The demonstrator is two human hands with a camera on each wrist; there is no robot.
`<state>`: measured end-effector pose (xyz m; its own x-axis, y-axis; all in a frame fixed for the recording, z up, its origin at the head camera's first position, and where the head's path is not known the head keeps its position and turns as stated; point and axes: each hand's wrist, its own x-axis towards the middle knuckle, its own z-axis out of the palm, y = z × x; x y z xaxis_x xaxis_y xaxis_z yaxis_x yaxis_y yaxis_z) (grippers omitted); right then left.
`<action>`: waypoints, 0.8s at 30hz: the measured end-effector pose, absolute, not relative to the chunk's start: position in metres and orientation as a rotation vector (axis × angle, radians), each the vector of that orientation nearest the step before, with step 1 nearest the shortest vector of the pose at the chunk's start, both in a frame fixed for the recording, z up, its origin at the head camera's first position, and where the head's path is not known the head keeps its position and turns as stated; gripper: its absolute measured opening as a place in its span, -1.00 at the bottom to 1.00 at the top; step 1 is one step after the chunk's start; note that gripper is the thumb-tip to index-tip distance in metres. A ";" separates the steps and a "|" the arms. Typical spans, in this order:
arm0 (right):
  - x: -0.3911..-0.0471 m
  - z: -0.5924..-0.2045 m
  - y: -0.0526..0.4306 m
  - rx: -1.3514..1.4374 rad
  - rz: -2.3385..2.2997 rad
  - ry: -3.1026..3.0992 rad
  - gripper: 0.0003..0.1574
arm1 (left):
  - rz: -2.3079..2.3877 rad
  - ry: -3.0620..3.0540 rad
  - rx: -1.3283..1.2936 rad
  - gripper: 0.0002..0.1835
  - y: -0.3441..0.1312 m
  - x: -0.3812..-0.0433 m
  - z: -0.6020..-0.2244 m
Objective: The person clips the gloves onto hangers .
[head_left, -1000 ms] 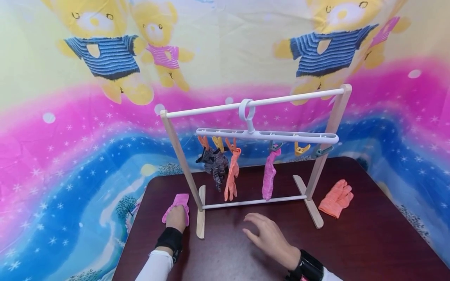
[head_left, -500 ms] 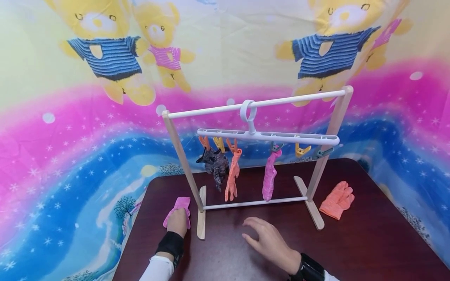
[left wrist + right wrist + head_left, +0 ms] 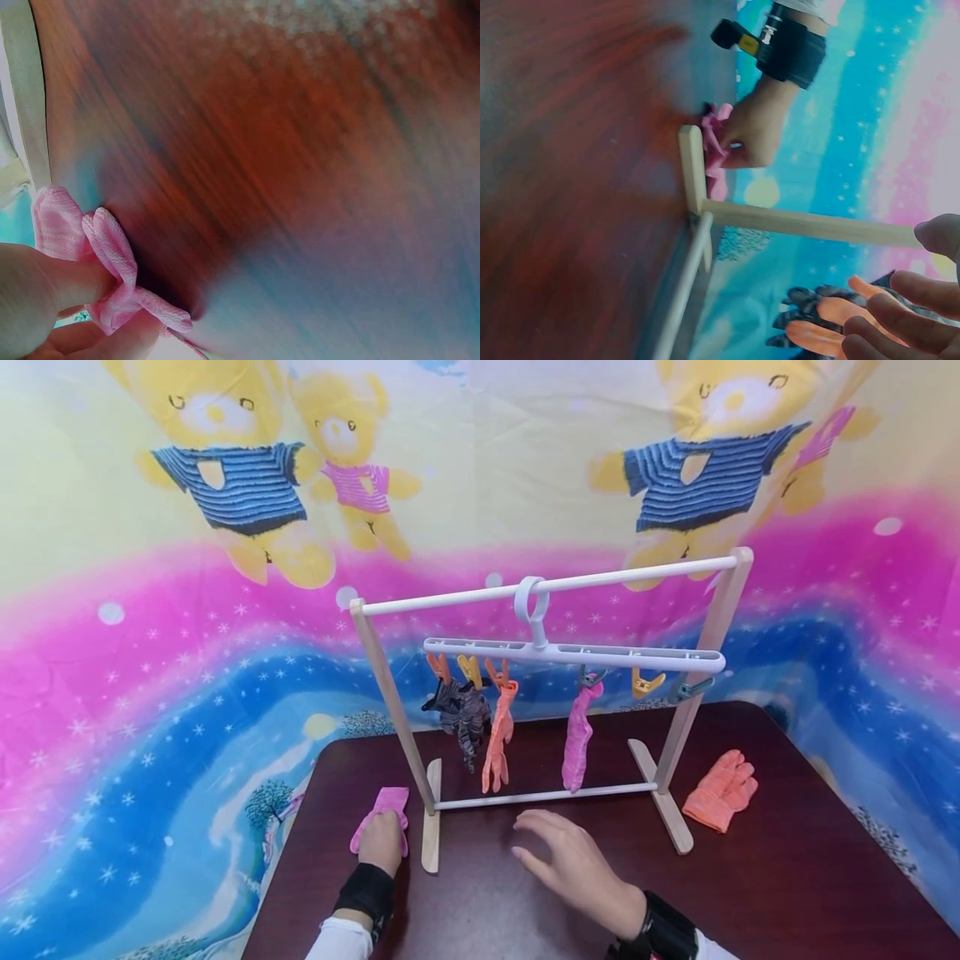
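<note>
My left hand point(image 3: 381, 842) pinches a pink knit glove point(image 3: 393, 797) on the table, just left of the rack's left foot. The left wrist view has the thumb and fingers closed on the bunched pink cloth point(image 3: 112, 247). My right hand point(image 3: 577, 868) hovers in front of the rack, fingers loosely bent and holding nothing. Behind it, from the grey hanger point(image 3: 570, 653), hang dark striped gloves point(image 3: 465, 718), an orange glove point(image 3: 498, 747) and a narrow pink knit piece point(image 3: 577, 739), each held by clothespins. A second orange glove point(image 3: 722, 791) lies flat right of the rack.
The rack has wooden posts point(image 3: 393, 710), a white top bar point(image 3: 450, 599) and a white lower bar point(image 3: 540, 798). Toward the hanger's right end, a yellow clothespin point(image 3: 645, 683) and a grey-green clothespin point(image 3: 690, 689) hold nothing. A printed bear cloth point(image 3: 480, 468) stands behind the dark table point(image 3: 480, 893).
The head view has shifted slightly, so everything sits a little lower. The left hand keeps its pinch on the pink glove, and the right hand stays almost in place.
</note>
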<state>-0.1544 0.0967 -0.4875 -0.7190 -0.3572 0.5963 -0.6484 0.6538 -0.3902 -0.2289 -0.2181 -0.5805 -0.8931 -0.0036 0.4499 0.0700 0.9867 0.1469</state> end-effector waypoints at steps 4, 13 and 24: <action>-0.156 -0.479 0.100 0.748 0.839 -2.401 -0.61 | -0.224 -2.657 -0.043 -0.90 -0.218 -0.227 -0.583; -0.161 -0.468 0.108 0.713 0.864 -2.397 -0.63 | -0.218 -2.659 -0.052 -0.87 -0.217 -0.222 -0.581; -0.159 -0.463 0.110 0.691 0.872 -2.435 -0.65 | -0.180 -2.626 -0.071 -0.84 -0.213 -0.216 -0.586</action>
<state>-0.1594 0.1105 -0.4634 -0.7680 -0.2992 0.5662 -0.5907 0.6726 -0.4458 -0.2165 -0.2132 -0.5856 -0.8723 0.0174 0.4886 0.0839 0.9899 0.1144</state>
